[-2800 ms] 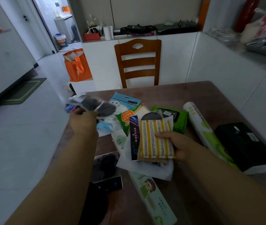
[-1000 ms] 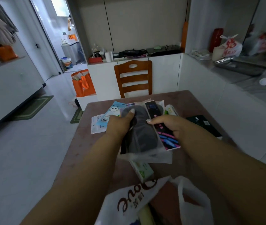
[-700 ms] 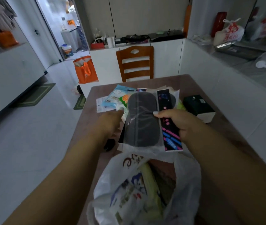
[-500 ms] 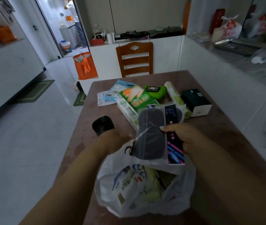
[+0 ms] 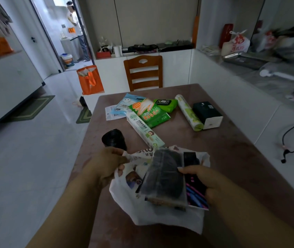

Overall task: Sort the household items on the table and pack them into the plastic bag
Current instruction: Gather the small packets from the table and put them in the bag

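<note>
A: How were the hands seen?

B: The left hand [image 5: 106,165] was closed, its fingers pinched on the rim of the white plastic bag [image 5: 160,212], which lay on the brown table [image 5: 232,149] at about six o'clock. The right hand [image 5: 205,181] was curled around a stack of flat packets [image 5: 167,178], a dark clear-wrapped one on top and a black card with pink and blue print at three o'clock of it. The stack was held tilted over the bag's mouth, partly inside it.

A: And what was left on the table?

B: A black roll [image 5: 114,138] was seen at twelve o'clock of the left hand, just beside it. Toward twelve o'clock of the bag, a long white-and-green box [image 5: 142,129], a green packet [image 5: 149,113], a blue mask pack [image 5: 126,104] and a green wipes pack [image 5: 165,104] were heaped together, overlapping. At two o'clock, a pale green roll [image 5: 187,111] was lying against a black tissue box [image 5: 207,113]. A wooden chair [image 5: 143,72] was set at the table's far edge.
</note>
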